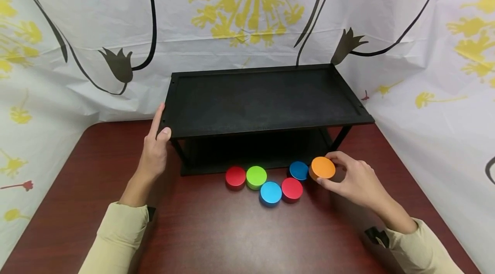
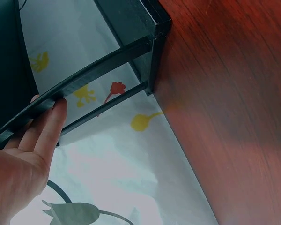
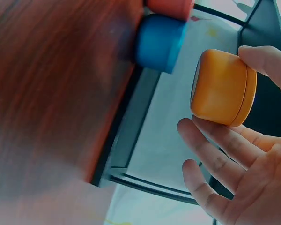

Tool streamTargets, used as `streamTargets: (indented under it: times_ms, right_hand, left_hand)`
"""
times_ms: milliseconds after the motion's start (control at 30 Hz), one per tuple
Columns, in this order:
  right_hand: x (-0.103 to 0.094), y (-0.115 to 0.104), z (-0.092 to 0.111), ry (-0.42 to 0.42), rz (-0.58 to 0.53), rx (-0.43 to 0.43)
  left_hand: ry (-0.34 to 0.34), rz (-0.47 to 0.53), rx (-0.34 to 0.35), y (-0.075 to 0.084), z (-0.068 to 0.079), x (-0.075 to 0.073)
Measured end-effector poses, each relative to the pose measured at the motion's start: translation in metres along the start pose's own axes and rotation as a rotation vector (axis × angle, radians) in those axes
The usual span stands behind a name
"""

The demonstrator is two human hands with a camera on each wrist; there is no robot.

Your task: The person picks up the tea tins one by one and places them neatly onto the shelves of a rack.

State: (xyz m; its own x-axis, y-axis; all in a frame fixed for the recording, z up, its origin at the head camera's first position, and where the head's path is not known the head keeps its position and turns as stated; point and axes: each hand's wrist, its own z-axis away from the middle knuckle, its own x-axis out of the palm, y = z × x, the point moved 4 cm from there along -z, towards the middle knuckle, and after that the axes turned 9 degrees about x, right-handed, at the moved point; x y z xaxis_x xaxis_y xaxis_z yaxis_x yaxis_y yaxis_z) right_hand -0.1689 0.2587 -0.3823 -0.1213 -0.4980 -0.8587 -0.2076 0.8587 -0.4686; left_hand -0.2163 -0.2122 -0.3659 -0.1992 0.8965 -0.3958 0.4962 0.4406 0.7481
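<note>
My right hand pinches a small round orange tin between thumb and fingers, near the shelf's front right leg. In the right wrist view the orange tin shows its lid seam and tilts on its side. With thumb on top and fingers along the side, my left hand grips the left edge of a black two-tier shelf. Left of the orange tin stands a dark blue tin, close to a pinkish-red tin.
Further left along the shelf's front are a light blue tin, a green tin and a red tin. Everything stands on a dark reddish wooden table. A white patterned curtain hangs behind and at both sides.
</note>
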Motion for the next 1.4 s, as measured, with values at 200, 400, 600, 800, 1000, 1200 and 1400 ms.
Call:
streamTargets:
  times_ms: [200, 400, 600, 800, 1000, 1200, 1400]
  right_hand:
    - [-0.012, -0.014, 0.000, 0.059, -0.004, -0.035]
    - [-0.026, -0.027, -0.003, 0.102, -0.002, -0.073]
    - [-0.043, -0.035, -0.007, 0.152, -0.022, -0.061]
    - [-0.058, -0.039, -0.011, 0.200, -0.063, -0.045]
    - [-0.067, -0.042, -0.014, 0.201, -0.093, -0.040]
    - [-0.077, -0.045, -0.020, 0.251, -0.129, -0.087]
    - [-0.084, -0.042, -0.028, 0.263, -0.177, -0.079]
  left_hand:
    - [0.013, -0.007, 0.003, 0.000, 0.001, -0.002]
    - [0.020, -0.003, 0.012, 0.000, 0.002, -0.003]
    - [0.010, 0.014, 0.006, 0.000, 0.001, -0.002]
    - [0.013, 0.021, 0.015, 0.001, 0.000, -0.001]
    - [0.019, 0.012, 0.018, 0.001, -0.001, 0.000]
    - [0.019, 0.005, 0.019, 0.000, 0.000, 0.000]
    - [0.027, 0.017, 0.024, -0.001, 0.000, 0.002]
